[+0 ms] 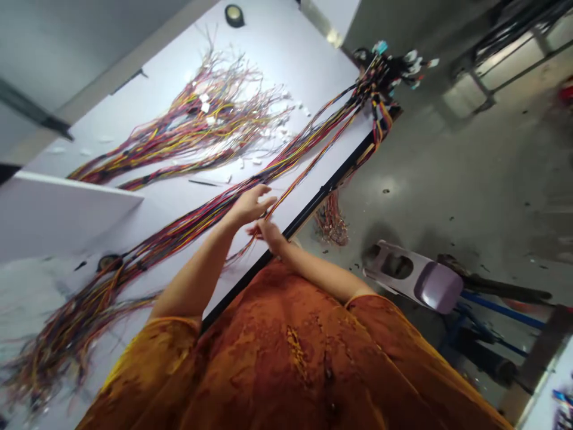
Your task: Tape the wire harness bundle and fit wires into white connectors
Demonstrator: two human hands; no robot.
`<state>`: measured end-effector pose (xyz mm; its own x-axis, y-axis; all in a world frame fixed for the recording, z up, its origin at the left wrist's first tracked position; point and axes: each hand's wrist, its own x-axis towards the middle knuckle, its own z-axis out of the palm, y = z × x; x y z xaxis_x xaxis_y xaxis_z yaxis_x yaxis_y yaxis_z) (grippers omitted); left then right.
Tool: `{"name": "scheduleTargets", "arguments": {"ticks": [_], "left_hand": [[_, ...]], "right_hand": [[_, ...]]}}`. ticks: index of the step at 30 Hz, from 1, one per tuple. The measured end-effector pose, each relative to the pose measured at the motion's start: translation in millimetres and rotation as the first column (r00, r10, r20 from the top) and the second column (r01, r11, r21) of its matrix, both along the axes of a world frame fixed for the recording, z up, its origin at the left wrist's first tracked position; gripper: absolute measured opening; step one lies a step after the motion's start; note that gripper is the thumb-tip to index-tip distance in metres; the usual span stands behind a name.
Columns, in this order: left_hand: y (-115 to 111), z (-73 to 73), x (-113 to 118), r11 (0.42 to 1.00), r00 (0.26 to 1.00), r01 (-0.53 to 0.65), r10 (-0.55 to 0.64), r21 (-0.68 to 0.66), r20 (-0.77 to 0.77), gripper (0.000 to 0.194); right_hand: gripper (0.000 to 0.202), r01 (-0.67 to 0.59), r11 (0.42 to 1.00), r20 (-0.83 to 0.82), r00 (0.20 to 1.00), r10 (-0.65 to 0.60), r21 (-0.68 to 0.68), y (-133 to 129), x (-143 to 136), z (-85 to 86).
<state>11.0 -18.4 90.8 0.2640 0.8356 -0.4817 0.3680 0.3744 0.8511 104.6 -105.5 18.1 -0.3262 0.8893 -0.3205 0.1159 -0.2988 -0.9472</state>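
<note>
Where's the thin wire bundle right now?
Centre of the head view: the thin wire bundle runs by your left hand and right hand, between thick wire bundle and black table edge.

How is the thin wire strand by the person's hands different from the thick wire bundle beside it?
The thin strand has few wires, the thick bundle many. The thin strand lies nearer the dark table edge; the thick bundle lies farther in. Both show red and yellow and run toward the connector cluster.
</note>
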Motion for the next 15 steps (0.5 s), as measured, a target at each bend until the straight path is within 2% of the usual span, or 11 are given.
{"name": "scheduleTargets", "arguments": {"ticks": [1,3,4,6,9,10,12,15], "left_hand": [[26,-11.1,29,0.999,0.997,-0.052,0.052,-0.006,-0.054,0.045],[65,-37.0,88,0.983,0.997,-0.071,0.069,-0.167,-0.017,0.040],[76,-49.1,112,0.967,0.997,-0.073,0.076,-0.243,0.006,0.033],[80,-67.1,145,0.949,0.995,-0.092,0.098,-0.302,0.007,0.027],[52,-78.5,156,0.957,0.990,-0.133,0.119,-0.259,-0.071,0.023],[39,-80.3,155,0.959,0.989,-0.138,0.120,-0.247,-0.086,0.023],[15,-84.1,150,0.960,0.988,-0.136,0.112,-0.247,-0.107,0.024],[-6,-92.2,146,0.943,0.993,-0.103,0.076,-0.318,-0.094,0.030]], "right_hand": [[0.059,-0.013,0.993,0.017,1.000,0.015,-0.121,-6,1,-1.0],[0.040,-0.051,0.944,0.033,0.997,0.065,-0.326,-12,11,1.4],[0.034,-0.067,0.913,0.033,0.996,0.087,-0.402,-10,22,3.9],[0.031,-0.075,0.858,0.022,0.995,0.100,-0.508,5,58,8.4],[0.028,0.023,0.819,0.032,0.999,-0.005,-0.573,65,141,7.2],[0.027,0.091,0.815,0.052,0.996,-0.074,-0.573,94,172,3.7],[0.020,0.312,0.771,0.122,0.948,-0.295,-0.556,158,231,-7.2],[0.027,0.471,0.725,0.146,0.873,-0.465,-0.503,251,291,-27.5]]}}
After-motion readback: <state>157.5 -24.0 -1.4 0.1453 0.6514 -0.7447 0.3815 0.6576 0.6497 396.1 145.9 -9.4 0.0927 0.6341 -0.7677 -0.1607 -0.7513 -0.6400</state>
